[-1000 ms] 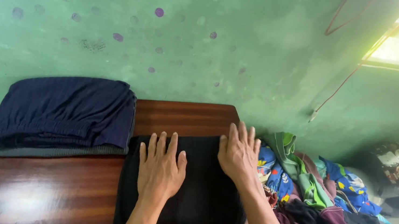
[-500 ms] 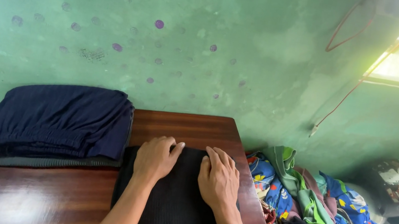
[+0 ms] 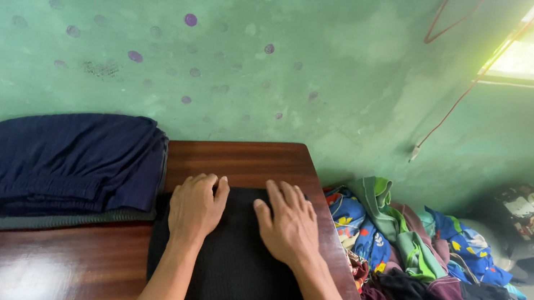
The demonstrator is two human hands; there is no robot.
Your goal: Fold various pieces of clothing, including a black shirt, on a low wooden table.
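The person's left hand [image 3: 196,205] and right hand [image 3: 287,222] both lie flat, palms down and fingers loosely spread, on the far end of a folded black knit garment [image 3: 233,268]; neither hand pinches or grasps the cloth. The garment lies on the right half of a glossy dark brown wooden table [image 3: 79,263], its far edge under the fingertips. A second ago the hands were set wider apart, the right one at the garment's right edge and the left one lower down; now they sit close together near the far edge. A folded navy blue cloth stack [image 3: 62,169] rests on the table's left side, just beside the black garment. A heap of colourful unfolded clothes [image 3: 421,272] lies right of the table, below the green painted wall [image 3: 263,47].
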